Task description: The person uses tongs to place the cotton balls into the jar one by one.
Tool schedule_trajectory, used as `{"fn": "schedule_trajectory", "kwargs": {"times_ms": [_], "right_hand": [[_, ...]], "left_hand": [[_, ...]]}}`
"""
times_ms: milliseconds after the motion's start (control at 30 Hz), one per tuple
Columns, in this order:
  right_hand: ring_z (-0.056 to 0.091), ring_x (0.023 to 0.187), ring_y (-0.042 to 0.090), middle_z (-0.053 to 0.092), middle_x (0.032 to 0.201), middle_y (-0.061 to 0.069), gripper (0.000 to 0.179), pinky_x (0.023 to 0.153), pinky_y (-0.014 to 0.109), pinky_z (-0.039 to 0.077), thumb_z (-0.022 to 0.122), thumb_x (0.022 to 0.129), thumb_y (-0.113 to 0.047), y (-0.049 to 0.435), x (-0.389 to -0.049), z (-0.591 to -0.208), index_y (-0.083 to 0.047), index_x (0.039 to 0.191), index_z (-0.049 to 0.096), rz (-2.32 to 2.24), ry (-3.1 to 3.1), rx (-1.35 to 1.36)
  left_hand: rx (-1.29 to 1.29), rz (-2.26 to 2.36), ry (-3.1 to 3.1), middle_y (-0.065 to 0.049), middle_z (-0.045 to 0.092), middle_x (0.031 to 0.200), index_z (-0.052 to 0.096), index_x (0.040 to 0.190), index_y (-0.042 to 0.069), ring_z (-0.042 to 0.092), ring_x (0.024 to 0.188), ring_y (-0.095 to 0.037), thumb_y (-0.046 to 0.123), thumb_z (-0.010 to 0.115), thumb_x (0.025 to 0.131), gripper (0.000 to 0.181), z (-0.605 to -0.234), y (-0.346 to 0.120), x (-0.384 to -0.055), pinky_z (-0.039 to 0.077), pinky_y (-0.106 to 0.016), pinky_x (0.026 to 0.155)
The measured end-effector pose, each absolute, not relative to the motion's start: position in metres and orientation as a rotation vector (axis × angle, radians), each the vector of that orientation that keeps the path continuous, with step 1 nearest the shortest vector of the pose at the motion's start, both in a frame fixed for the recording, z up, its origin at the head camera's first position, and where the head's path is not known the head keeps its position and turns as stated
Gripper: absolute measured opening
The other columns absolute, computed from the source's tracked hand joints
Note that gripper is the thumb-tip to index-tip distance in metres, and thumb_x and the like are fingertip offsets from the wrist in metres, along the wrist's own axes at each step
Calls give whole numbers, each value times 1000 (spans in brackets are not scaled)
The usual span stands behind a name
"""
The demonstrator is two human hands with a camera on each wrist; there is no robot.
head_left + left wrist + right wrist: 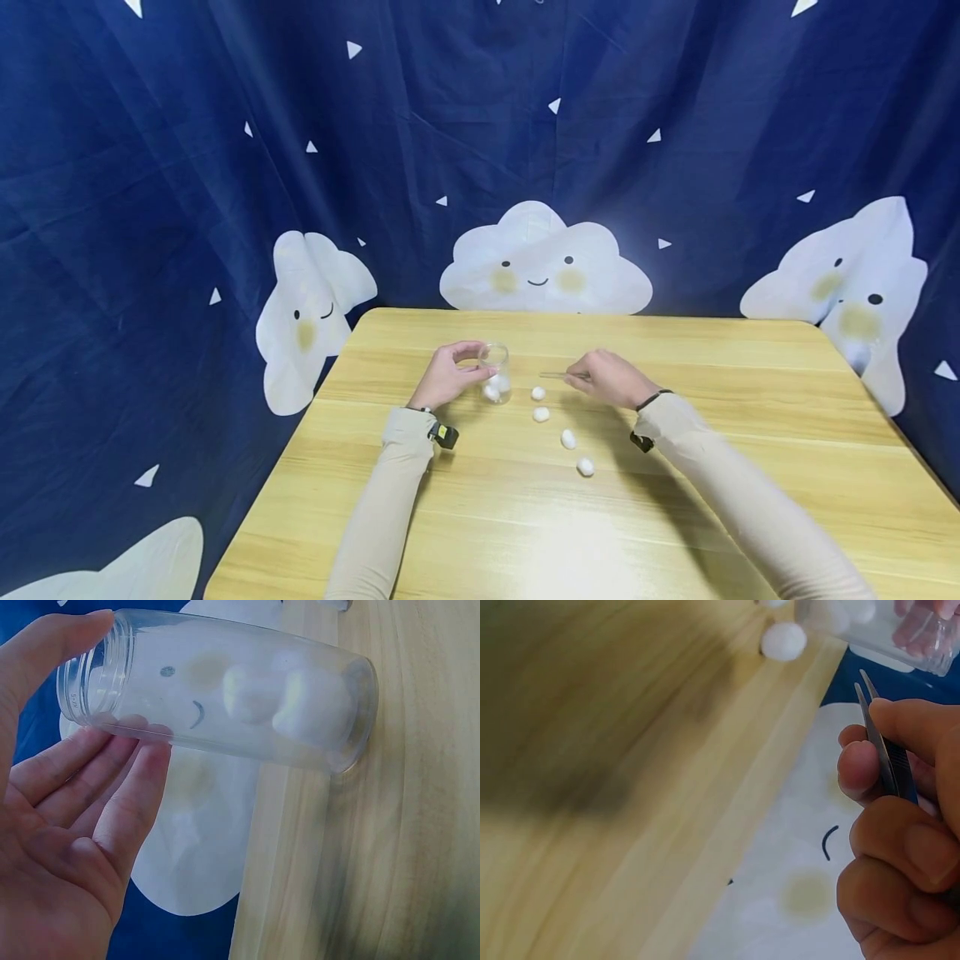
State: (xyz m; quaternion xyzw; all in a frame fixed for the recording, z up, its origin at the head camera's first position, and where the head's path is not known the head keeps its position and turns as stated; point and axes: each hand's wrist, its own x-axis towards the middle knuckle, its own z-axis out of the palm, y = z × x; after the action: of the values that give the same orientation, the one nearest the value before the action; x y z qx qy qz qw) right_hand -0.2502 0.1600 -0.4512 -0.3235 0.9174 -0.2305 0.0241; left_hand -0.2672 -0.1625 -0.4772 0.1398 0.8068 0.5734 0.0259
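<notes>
My left hand [452, 372] holds a clear jar [217, 690] near its open rim, thumb on one side and fingers on the other. Inside, at the jar's bottom, lie white cotton balls [311, 709]. The jar stands upright on the table. To its right, my right hand [609, 377] grips metal tweezers [881, 742] between thumb and fingers. Their tips point toward the jar, slightly apart, with nothing between them. Several loose cotton balls [541, 414] lie in a slanting line on the table, between the jar and my right forearm.
The wooden table [480, 517] has a light, glossy grain, and its far edge meets a dark blue curtain [480, 125] with clouds and triangles. Small dark cameras [444, 435] are strapped to both wrists.
</notes>
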Motion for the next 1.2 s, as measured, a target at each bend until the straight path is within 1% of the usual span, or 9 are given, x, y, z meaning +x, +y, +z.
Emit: {"fn": "schedule_trajectory", "kwargs": {"times_ms": [67, 133, 200, 400, 667, 733, 900, 967, 1200], "right_hand": [[37, 52, 3, 52, 59, -7, 28, 50, 19, 32, 66, 101, -15, 160, -249, -455, -8, 73, 68, -724, 2831, -995], [37, 52, 4, 55, 60, -4, 28, 49, 19, 32, 66, 101, -15, 160, -248, -458, -8, 74, 68, -736, 2825, -989], [38, 52, 3, 55, 60, -4, 28, 49, 19, 33, 67, 101, -14, 160, -248, -461, -8, 73, 68, -741, 2822, -983], [34, 51, 3, 41, 58, -11, 28, 49, 18, 31, 68, 100, -15, 159, -244, -468, -8, 73, 68, -721, 2820, -972], [30, 51, 2, 35, 57, -12, 30, 49, 17, 27, 67, 101, -15, 159, -243, -473, -7, 71, 66, -735, 2803, -979], [30, 51, 2, 35, 58, -12, 30, 49, 17, 26, 67, 100, -15, 159, -242, -474, -8, 71, 65, -737, 2798, -984], [30, 51, 2, 36, 58, -12, 37, 49, 17, 27, 67, 100, -16, 159, -243, -478, -13, 65, 56, -719, 2799, -994], [30, 51, 2, 38, 58, -12, 38, 49, 17, 28, 68, 100, -16, 159, -243, -480, -14, 64, 55, -713, 2801, -991], [34, 51, 2, 51, 60, -10, 29, 48, 18, 31, 68, 100, -16, 159, -243, -483, -11, 72, 68, -705, 2787, -985]], "left_hand": [[428, 1771, 2495, -9, 71, 131, 67, 132, 9, 65, 129, -29, 25, 89, 83, 56, -477, -162, -267, 62, -32, 99], [427, 1770, 2496, -8, 71, 132, 67, 132, 9, 65, 129, -29, 25, 89, 83, 56, -478, -162, -267, 62, -31, 99], [430, 1773, 2496, -8, 71, 132, 67, 132, 9, 65, 130, -29, 25, 89, 83, 56, -478, -163, -267, 62, -31, 99], [437, 1775, 2497, -9, 71, 133, 67, 133, 9, 65, 130, -30, 25, 89, 83, 57, -478, -163, -267, 62, -31, 98], [444, 1781, 2490, -10, 71, 132, 67, 132, 9, 64, 131, -29, 23, 89, 83, 56, -478, -163, -267, 61, -31, 99], [444, 1784, 2486, -9, 71, 132, 67, 132, 9, 64, 131, -29, 23, 88, 83, 56, -478, -163, -267, 61, -31, 99], [437, 1774, 2488, -8, 71, 132, 67, 133, 9, 65, 129, -29, 25, 88, 84, 56, -478, -163, -266, 62, -31, 99], [433, 1769, 2489, -8, 71, 133, 66, 134, 9, 65, 129, -29, 25, 88, 84, 57, -478, -163, -266, 62, -31, 99], [420, 1772, 2483, -9, 70, 134, 66, 134, 10, 64, 131, -30, 26, 89, 83, 58, -478, -163, -267, 61, -33, 100]]}}
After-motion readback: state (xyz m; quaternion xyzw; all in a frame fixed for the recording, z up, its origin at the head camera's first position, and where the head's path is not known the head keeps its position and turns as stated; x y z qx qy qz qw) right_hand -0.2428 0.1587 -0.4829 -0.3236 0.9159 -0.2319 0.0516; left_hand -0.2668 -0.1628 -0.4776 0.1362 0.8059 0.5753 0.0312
